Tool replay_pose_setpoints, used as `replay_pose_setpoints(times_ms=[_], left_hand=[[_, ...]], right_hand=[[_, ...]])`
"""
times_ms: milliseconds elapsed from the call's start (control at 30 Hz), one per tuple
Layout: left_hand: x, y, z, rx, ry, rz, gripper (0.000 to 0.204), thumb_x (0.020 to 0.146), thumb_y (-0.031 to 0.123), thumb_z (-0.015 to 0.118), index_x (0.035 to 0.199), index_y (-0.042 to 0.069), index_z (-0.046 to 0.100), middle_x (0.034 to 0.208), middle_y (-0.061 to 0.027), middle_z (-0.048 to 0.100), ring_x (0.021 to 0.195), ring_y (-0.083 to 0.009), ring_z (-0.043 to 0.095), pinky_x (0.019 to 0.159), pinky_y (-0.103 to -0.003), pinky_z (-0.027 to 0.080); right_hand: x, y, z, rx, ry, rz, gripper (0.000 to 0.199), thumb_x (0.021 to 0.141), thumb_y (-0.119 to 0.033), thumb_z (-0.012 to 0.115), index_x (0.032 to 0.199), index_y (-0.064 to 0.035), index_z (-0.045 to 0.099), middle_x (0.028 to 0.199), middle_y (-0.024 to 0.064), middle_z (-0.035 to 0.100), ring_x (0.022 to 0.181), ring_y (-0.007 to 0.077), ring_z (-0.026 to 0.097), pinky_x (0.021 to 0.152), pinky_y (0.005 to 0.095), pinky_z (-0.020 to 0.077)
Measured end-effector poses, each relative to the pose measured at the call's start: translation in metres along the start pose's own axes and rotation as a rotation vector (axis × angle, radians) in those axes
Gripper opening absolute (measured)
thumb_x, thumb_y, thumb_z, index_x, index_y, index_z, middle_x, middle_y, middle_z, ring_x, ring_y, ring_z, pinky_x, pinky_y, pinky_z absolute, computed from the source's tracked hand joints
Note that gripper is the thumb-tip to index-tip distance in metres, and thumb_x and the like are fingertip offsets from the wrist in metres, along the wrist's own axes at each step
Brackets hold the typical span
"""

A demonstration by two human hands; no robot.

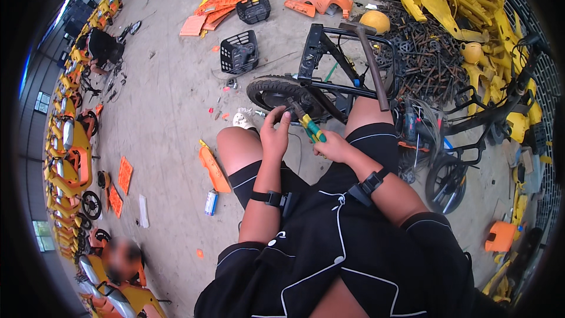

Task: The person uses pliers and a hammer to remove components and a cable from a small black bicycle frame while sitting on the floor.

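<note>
The right grip (334, 146), just right of the frame's centre, is closed round the green-and-yellow handles of a pair of pliers (311, 127). The tool points up and left, its nose close to the hub of a black-tyred wheel (265, 89) in the upper middle. The left grip (275, 135) is raised beside that nose, fingers bent and thumb up — whether it pinches anything small I cannot tell.

The wheel sits at the lower left of a black metal frame (308, 53), with a hammer (373, 68) lying across the frame's right side. Up and left of the wheel, a black basket (224, 58) rests on the concrete floor (176, 106); orange panels (226, 1) lie farther up. A heap of dark metal parts (421, 53) fills the upper right — yellow body panels (438, 9) are piled beyond it. Yellow and orange scooters (73, 156) line the left edge.
</note>
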State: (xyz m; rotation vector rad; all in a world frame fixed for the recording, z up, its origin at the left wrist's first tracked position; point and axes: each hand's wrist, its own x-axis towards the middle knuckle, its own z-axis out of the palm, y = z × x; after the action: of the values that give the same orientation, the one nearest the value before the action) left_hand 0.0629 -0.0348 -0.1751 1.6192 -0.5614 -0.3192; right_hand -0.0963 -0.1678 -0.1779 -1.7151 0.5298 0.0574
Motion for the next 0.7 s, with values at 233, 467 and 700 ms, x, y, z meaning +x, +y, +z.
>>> replay_pose_setpoints(times_ms=[233, 467, 700], left_hand=[[-0.004, 0.007, -0.008, -0.012, 0.062, -0.023, 0.021, 0.098, 0.017, 0.072, 0.111, 0.001, 0.071, 0.087, -0.0009, 0.069, 0.076, -0.006, 0.058, 0.068, -0.022, 0.047], [-0.007, 0.0, -0.008, 0.017, 0.005, -0.099, 0.02, 0.098, 0.018, 0.071, 0.103, -0.002, 0.071, 0.083, 0.0006, 0.067, 0.072, -0.0051, 0.055, 0.065, -0.022, 0.045], [-0.008, 0.006, -0.006, 0.04, -0.021, -0.171, 0.021, 0.097, 0.018, 0.072, 0.101, -0.002, 0.072, 0.08, 0.0014, 0.065, 0.072, -0.0048, 0.054, 0.064, -0.022, 0.043]], right_hand=[[-0.002, -0.003, 0.01, 0.056, -0.217, 0.072, 0.043, 0.09, -0.012, 0.06, 0.131, -0.001, 0.055, 0.105, 0.0065, 0.07, 0.081, 0.0152, 0.069, 0.064, 0.0324, 0.0563], [0.0, 0.007, 0.014, 0.32, -0.226, 0.101, 0.055, 0.089, -0.013, 0.066, 0.139, -0.001, 0.048, 0.116, 0.0118, 0.061, 0.096, 0.0198, 0.065, 0.069, 0.0373, 0.0613], [0.003, 0.017, 0.017, 0.264, -0.181, 0.134, 0.07, 0.092, -0.012, 0.067, 0.155, -0.007, 0.036, 0.127, 0.0106, 0.06, 0.105, 0.0202, 0.063, 0.077, 0.0353, 0.0598]])
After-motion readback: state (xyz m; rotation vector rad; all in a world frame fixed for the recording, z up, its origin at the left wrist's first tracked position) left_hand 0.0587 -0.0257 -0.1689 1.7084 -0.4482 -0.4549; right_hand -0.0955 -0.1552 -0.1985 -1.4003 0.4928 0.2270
